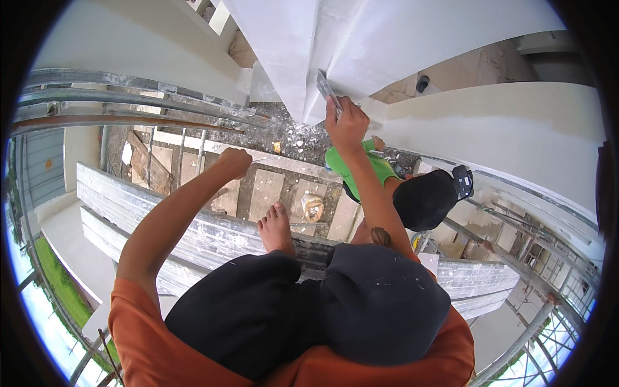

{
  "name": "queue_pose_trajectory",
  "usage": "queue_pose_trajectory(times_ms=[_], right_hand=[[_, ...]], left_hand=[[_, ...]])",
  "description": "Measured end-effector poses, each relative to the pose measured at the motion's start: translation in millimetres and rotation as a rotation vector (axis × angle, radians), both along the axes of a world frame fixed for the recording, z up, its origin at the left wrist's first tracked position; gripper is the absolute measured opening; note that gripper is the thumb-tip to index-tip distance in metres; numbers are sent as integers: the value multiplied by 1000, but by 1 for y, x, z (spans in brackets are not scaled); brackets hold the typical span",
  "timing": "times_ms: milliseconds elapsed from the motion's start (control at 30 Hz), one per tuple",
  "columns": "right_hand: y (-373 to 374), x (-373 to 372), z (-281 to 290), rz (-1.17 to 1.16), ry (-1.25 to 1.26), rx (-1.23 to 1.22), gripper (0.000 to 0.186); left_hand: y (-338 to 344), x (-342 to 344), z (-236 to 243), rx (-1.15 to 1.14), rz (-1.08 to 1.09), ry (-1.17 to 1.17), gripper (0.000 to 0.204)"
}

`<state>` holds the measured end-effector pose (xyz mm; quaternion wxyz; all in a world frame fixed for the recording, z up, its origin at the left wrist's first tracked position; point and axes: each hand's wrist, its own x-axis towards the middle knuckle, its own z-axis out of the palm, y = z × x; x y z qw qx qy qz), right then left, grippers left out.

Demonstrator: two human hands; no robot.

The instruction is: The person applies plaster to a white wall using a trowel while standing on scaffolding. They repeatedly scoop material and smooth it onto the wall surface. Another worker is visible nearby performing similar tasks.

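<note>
My right hand [348,122] grips a flat metal scraper [324,85], its blade against the grooved edge of the white wall [290,51]. My left hand [235,162] is closed on a thin, pale tool [263,159], partly hard to make out, out over the drop. My bare foot [274,229] rests on a white-stained plank [167,219] beneath me, with my dark-clothed knees close to my arms.
A co-worker in green [361,168] with black headgear is just below my right arm. Metal scaffold pipes [103,97] run at left and lower right [522,271]. Below lie boards [267,190], rubble [296,138] and a crumpled bag [313,206]. White ledges flank the column.
</note>
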<state>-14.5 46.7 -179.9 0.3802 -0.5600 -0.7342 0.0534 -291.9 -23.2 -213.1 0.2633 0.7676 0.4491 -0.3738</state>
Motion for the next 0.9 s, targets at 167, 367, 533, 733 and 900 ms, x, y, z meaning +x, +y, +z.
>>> queue_pose_trajectory(times_ms=[167, 367, 533, 733, 900], right_hand=[[-16, 5, 15, -57, 31, 208, 13], [2, 5, 2, -29, -89, 39, 12], [-5, 8, 11, -32, 95, 199, 20], [-11, 8, 8, -52, -17, 65, 21], [8, 5, -6, -43, 4, 150, 16]], left_hand=[[-18, -15, -1, -28, 65, 58, 16], [-25, -10, 5, -57, 16, 77, 18], [-21, -20, -3, -51, 92, 43, 19], [-26, -17, 2, -9, 75, 47, 16], [-22, -17, -2, -18, 76, 8, 15]])
